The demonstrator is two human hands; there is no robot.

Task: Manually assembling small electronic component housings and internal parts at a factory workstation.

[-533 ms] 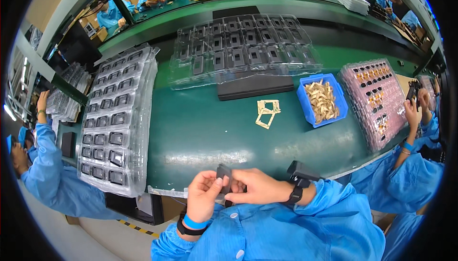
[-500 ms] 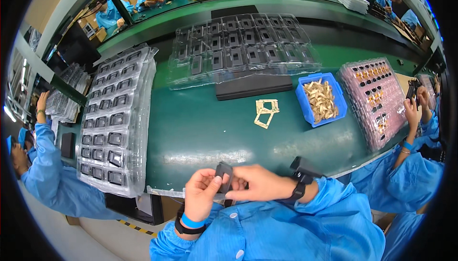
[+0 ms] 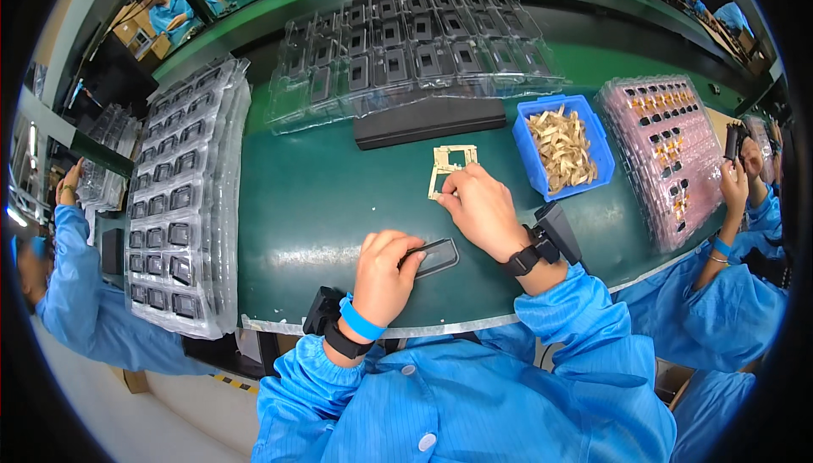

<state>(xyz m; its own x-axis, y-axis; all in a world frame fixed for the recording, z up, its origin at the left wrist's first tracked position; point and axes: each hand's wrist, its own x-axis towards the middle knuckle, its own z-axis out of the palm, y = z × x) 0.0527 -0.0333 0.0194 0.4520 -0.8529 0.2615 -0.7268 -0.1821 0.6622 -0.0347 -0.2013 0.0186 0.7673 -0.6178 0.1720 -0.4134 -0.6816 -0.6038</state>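
While our left hand (image 3: 385, 281) pinches the small black rectangular plastic frame (image 3: 434, 257) flat against the green bench top (image 3: 313, 200), thumb and fingers closed on its near-left end, our right hand (image 3: 484, 209) reaches forward with its fingertips closed on the near corner of the thin pale-gold square metal frames (image 3: 450, 165) lying just ahead of it. We judge this to be the pick-up step, one part steadied and its mate being fetched; the next move would call for lifting a single gold piece cleanly off the little pile and bringing it back over the black frame, squared to its opening. That black frame lies just right of our left hand and just behind and left of our right wrist, with hardly any gap between them. Beyond the right hand and a little to its right stands a blue plastic bin of loose gold metal parts (image 3: 563, 148), and farther right a pink blister tray with dark and gold pieces (image 3: 669, 158). Straight ahead of both hands lies a long black flat slab (image 3: 430, 121) before a clear blister tray of black frames (image 3: 406, 52). Well out to the left of our left hand runs a stack of clear trays holding black frames (image 3: 182, 200), and other people's blue sleeves show at both edges.
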